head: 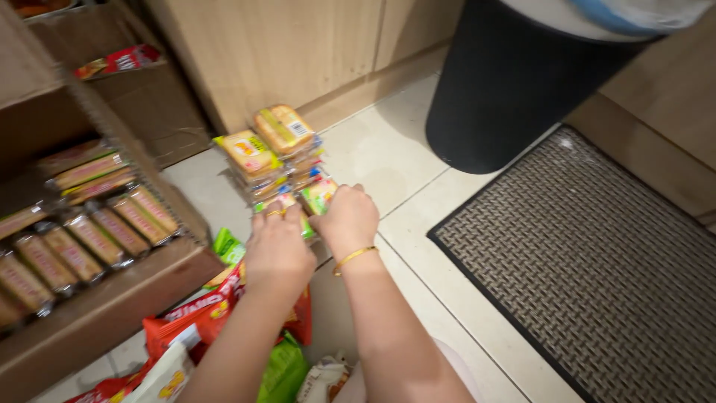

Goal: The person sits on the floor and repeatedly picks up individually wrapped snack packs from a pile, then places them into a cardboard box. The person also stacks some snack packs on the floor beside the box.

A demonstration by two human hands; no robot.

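Observation:
Two short stacks of wrapped biscuit packets (274,151) stand on the pale floor tiles (388,157), their yellow and orange wrappers facing up. In front of them my left hand (277,250) and my right hand (347,218) both close on a small packet with a green and yellow wrapper (316,195) at the foot of the stacks. A ring sits on my left hand and a gold bangle on my right wrist. My fingers hide most of the packet.
An open cardboard box (112,298) at the left holds rows of wrapped biscuit packets (89,231). Red and green snack bags (201,317) lie below my arms. A black round bin (514,82) stands at the back, a brown ribbed mat (597,269) to the right, wooden cabinets behind.

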